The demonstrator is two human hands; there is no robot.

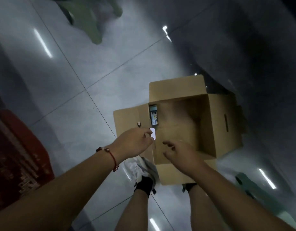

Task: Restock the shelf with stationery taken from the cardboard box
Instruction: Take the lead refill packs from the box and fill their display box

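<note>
Our left hand (134,141) pinches a small white card (153,133) beside the open cardboard box (217,124), our right hand (182,153) spread above it, red crate (18,147) left.

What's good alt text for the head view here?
Seen from above, a person's two bare hands reach over an open brown cardboard box on a grey tiled floor: the left hand pinches a small white card-like item, the right hand is open and empty. One blue-green stationery pack stands against the box's left inner wall; the box looks otherwise nearly empty.
</note>
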